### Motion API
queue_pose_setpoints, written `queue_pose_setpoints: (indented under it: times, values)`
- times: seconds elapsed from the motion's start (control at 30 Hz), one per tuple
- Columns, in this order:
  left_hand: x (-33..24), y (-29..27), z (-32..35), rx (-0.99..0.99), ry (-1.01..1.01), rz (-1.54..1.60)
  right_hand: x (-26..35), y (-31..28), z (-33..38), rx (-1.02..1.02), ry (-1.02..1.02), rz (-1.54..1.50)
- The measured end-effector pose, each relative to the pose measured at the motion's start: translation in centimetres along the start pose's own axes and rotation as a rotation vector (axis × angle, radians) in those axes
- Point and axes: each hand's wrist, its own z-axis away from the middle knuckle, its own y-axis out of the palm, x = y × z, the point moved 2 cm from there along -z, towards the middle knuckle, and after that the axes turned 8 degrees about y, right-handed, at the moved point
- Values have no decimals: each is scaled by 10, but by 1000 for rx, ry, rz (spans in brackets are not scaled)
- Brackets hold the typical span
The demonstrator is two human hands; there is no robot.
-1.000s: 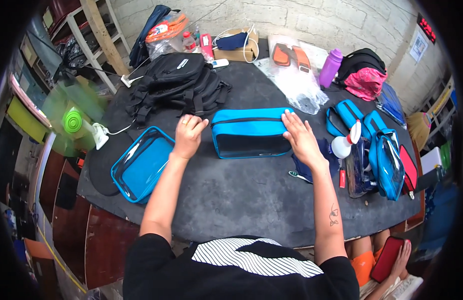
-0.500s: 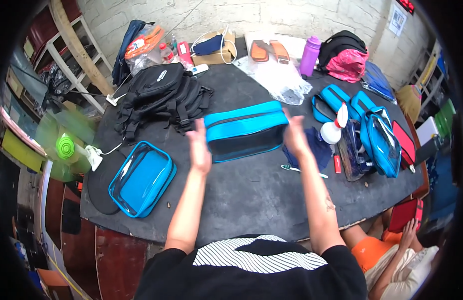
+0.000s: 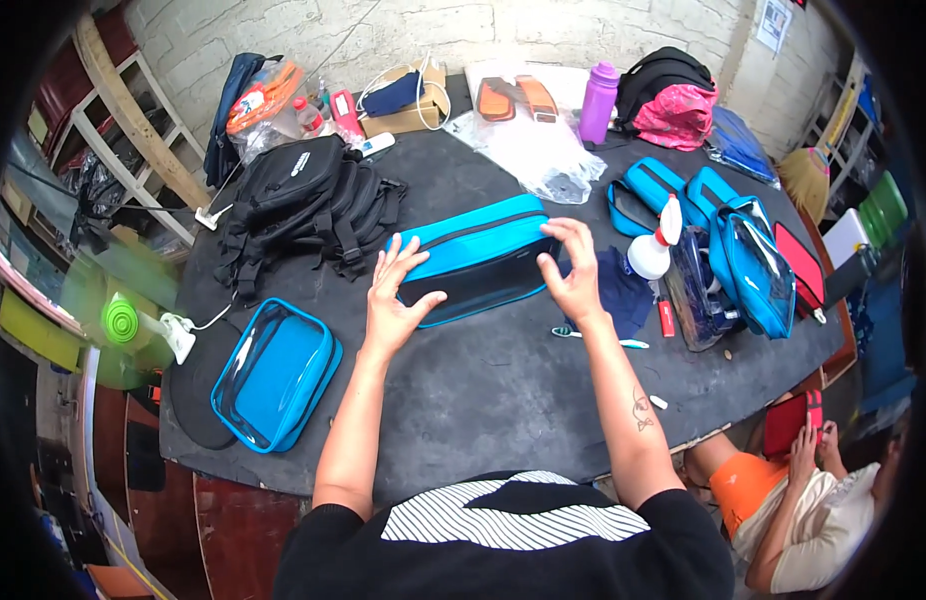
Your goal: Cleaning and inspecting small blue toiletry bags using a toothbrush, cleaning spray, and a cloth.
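Note:
A blue zippered pouch (image 3: 473,237) with a dark see-through front stands at the middle of the table, its right end angled slightly away from me. My left hand (image 3: 391,305) is at its left end, fingers over the top corner and thumb along the front. At the other end, my right hand (image 3: 575,275) curls round the upper right corner, its thumb against the front face. The far ends of the pouch are partly hidden by my fingers. Left of my left forearm lies another blue pouch (image 3: 283,375) with a clear window.
Black backpacks (image 3: 303,205) lie at the back left, near a spinning green fan (image 3: 123,318). On the right are a spray bottle (image 3: 651,255), a dark cloth (image 3: 623,290), a toothbrush (image 3: 603,339) and more blue pouches (image 3: 753,265). A seated person (image 3: 813,500) holds a red case.
My hands have gone from flat beside the pouch's ends to curled round its corners, thumbs in front. The pouch has turned a little. The whole view has shifted slightly.

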Motion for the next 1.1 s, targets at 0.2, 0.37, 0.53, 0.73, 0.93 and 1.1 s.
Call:
queue_pose_setpoints:
  times: [0.2,0.37,0.53,0.73,0.93,1.1]
  values:
    - [2,9,3,-114,-106,45,16,10,10,-38,-14,278]
    - [1,24,6,-284,-193,24,21,22,14,-170,136,495]
    - [4,33,2,-399,-299,237,14,29,18,-316,220,254]
    - [6,16,10,-187,-147,291,-33,8,20,-206,354,-368]
    - [22,-7,58,-177,-288,239,-43,-10,37,-55,601,-620]
    - [28,11,63,-277,-313,428,-64,5,57,93,718,-617]
